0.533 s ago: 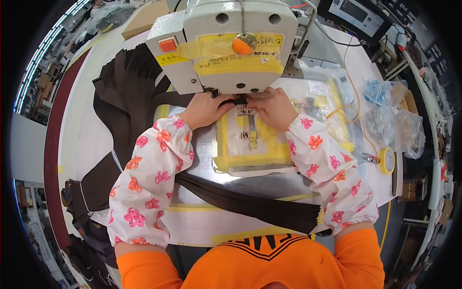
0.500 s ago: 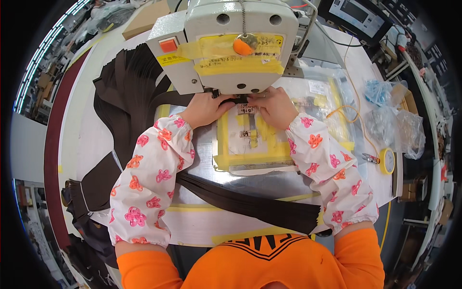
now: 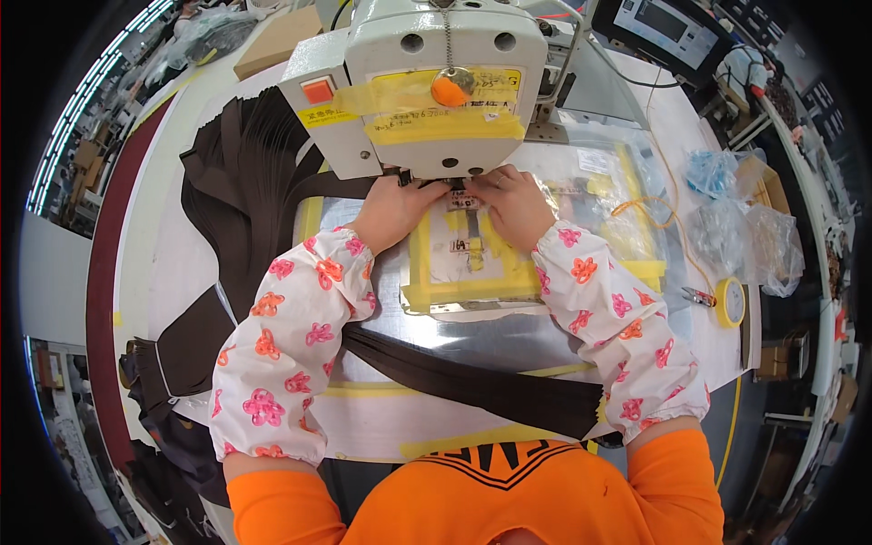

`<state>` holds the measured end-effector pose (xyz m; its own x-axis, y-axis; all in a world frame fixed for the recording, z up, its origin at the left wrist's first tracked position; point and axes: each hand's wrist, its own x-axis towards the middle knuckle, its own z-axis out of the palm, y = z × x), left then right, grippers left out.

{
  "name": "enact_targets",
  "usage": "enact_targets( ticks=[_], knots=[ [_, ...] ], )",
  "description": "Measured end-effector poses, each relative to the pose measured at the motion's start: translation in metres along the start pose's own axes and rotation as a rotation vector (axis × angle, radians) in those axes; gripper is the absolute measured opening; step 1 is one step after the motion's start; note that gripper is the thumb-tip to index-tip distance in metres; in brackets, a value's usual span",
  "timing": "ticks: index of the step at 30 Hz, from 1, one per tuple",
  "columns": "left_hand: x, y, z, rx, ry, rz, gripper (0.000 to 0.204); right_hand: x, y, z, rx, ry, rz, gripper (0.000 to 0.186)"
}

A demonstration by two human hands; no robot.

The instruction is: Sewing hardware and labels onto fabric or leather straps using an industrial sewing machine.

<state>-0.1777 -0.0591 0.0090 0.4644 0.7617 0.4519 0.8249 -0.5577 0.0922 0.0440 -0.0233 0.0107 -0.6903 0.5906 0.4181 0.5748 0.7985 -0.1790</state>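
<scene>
Both hands work under the head of a white sewing machine [image 3: 431, 127], close to its presser foot [image 3: 404, 177]. My left hand [image 3: 393, 209] has fingers curled on a dark brown strap [image 3: 329, 184] that runs in from the left, its thumb reaching toward the middle. My right hand [image 3: 516, 202] pinches near the strap's end beside the foot; the fingertips are partly hidden. Beneath them is a work plate [image 3: 500, 286] edged with yellow tape. Floral sleeve covers are on both forearms.
A pile of dark straps [image 3: 232, 173] lies left, and a strap bundle [image 3: 472, 391] near the front edge. At right are plastic bags [image 3: 767, 245], a tape roll [image 3: 729, 302], snips [image 3: 698, 296] and an orange cord. A screen [image 3: 663, 32] stands at back right.
My left hand has shifted slightly right along the strap, and the fingers of both hands sit a little differently at the foot. The whole view has shifted slightly.
</scene>
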Motion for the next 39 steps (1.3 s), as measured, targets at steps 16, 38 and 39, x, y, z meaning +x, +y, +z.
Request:
enact_targets(
  ticks=[16, 38, 39],
  knots=[
    [-0.008, 0.019, -0.018, -0.053, -0.016, 0.262, 0.016, -0.02, -0.023, -0.015, -0.015, -0.002, -0.082, 0.033],
    [0.0, 0.002, -0.008, -0.102, 0.05, 0.02, 0.019, 0.004, 0.0, -0.005, -0.048, -0.01, -0.039, 0.032],
    [0.001, 0.002, -0.009, -0.112, 0.059, 0.018, 0.018, 0.004, 0.0, -0.006, -0.045, -0.022, -0.032, 0.033]
  ],
)
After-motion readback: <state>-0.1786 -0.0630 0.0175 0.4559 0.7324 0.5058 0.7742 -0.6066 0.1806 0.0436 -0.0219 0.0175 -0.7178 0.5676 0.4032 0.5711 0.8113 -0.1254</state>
